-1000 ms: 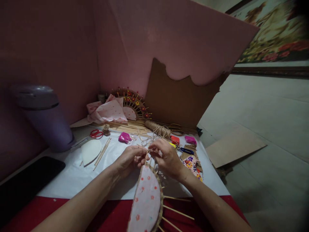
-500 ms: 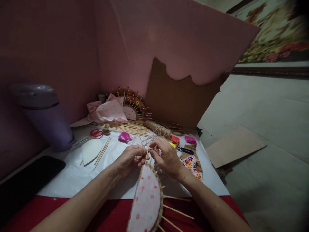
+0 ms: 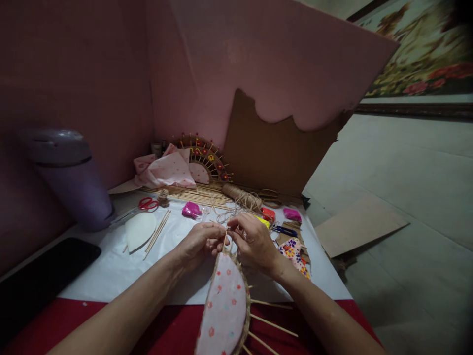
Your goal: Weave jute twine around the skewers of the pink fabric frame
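A half-round piece covered in pale cloth with red flowers slants up from the bottom edge. Brown twine trims its curved rim, and thin wooden sticks fan out to the right. At its upper end, my left hand is closed, thumb and fingers pinching an upright wooden stick. My right hand meets it there, its thumb and forefinger pinched together by the stick's top. What those right fingertips hold is too small to make out. Just beyond the hands lies a roll of twine with loose loops.
Left are a purple tumbler, a black phone, red-handled scissors, a white cut shape and loose sticks. A finished-looking fan piece and cardboard stand behind. Right lie a blue cutter and flowered cloth.
My right fingers have shifted very slightly at the top of the stick. My left hand and the half-round piece stay in nearly the same place.
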A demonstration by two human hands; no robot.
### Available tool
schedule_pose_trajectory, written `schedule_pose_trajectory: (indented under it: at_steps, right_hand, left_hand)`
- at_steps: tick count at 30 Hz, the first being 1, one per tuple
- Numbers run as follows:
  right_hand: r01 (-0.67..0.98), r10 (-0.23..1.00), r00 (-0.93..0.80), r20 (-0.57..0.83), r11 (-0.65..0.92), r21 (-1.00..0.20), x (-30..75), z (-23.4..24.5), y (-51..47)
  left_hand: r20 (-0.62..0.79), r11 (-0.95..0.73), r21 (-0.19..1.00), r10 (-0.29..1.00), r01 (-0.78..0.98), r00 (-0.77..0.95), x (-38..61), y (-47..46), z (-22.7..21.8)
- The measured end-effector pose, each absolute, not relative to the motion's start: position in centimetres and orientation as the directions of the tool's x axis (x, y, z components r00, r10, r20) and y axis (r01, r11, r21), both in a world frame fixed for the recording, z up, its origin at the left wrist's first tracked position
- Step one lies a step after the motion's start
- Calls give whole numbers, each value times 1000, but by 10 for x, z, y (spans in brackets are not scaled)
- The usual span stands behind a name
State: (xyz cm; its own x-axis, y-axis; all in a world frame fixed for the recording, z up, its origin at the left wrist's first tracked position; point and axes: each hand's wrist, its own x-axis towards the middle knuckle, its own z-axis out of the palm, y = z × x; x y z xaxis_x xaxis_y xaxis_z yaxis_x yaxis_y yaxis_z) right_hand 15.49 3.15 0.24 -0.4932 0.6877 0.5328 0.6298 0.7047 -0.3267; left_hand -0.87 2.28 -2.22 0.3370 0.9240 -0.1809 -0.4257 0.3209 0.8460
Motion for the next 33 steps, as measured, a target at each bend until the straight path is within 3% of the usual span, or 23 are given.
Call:
schedule_pose_trajectory:
  at_steps: [19,27,33]
  right_hand:
    - [589,682,-414,603,705,-394,157,9,31]
    - [413,448,-714,537,890,-193,172,25,36]
    - [498,470,-731,496,863,-84,171,20,37]
  left_hand:
    - [-187,327,852,920,-410,345,-9,24,-23]
    - [-183,320,851,924,-416,335,-9,23,-23]
    - [-171,314,852,923,-418,344,-9,23,-24]
